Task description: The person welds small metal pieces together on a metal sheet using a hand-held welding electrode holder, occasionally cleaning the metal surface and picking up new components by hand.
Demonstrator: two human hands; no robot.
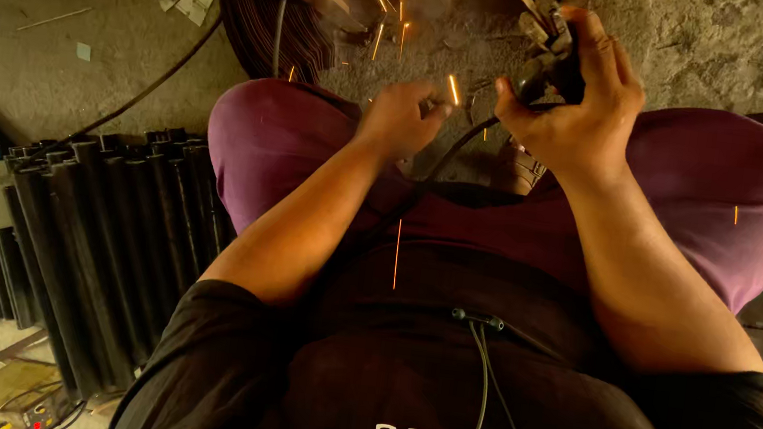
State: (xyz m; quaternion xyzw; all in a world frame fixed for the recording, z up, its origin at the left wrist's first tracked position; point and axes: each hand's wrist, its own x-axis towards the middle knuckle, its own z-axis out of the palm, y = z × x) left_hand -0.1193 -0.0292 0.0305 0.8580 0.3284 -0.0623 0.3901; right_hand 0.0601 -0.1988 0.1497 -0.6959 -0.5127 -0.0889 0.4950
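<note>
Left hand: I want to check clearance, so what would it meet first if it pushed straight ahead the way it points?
Probably the small metal piece at the left hand fingertips, though depth is unclear.

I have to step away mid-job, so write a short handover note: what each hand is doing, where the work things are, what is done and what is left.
Right hand: closed around the dark power tool, held up between the knees.
Left hand: closed beside it, fingers curled on something small I cannot make out.
Sparks fly forward onto the concrete floor. The tool's black cable runs down across the lap.
A stack of dark metal profiles lies on the person's left; more dark metal pieces lie ahead.
Done: cannot tell how many pieces are finished.
Left: the piece being worked is hidden behind the hands, so check it first.
</note>
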